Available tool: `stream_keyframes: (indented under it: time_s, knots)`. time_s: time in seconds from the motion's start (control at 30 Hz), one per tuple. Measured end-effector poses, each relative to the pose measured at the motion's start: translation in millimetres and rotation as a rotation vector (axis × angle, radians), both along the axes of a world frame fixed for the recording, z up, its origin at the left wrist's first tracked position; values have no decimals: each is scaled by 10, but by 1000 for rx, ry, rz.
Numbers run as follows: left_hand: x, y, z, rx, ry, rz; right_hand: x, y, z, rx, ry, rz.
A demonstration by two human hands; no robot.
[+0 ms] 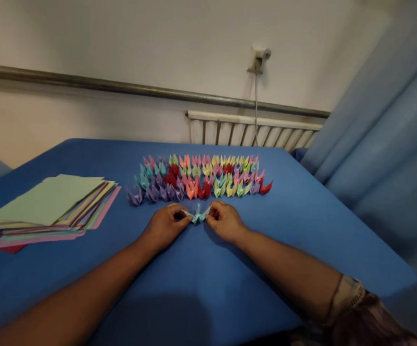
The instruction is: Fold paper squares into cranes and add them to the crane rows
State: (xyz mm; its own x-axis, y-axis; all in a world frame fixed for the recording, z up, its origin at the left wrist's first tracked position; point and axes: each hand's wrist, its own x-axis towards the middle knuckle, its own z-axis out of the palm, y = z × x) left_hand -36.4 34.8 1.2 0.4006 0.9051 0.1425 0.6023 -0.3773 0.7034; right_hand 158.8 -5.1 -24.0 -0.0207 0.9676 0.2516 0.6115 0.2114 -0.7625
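A light blue paper crane [198, 216] is spread between my hands, just in front of the rows of folded cranes. My left hand [167, 223] pinches the tip of its left wing between thumb and fingers. The tip of the right wing is pinched by my right hand [225, 221]. The crane's middle peak points up, and its base is at or close to the blue tabletop [201, 274]. Beyond my hands stand several rows of paper cranes [192, 189] in purple, teal, pink, red, yellow and green.
On the left lies an uneven stack of coloured paper sheets [49, 197], pale green on top. A wall with a metal rail [150, 91], a radiator [226, 132] and a socket with a plug [259, 60] is behind the table. Blue curtains [381, 125] hang on the right.
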Motion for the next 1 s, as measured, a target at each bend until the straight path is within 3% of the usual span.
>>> stream_keyframes:
  time_s: [0.17,0.5,0.8,1.0]
  knots:
    - [-5,2,9,-21,-34,-7,0,15,-11,1,-1,-12]
    - [53,-120,103,-91,-104,-28,5,15,-113,-18,280,15]
    - [49,-112,49,-72,-135,-36,26,29,-144,18,275,36]
    - [52,-69,-38,-142,-209,-98,17,24,-133,39,286,65]
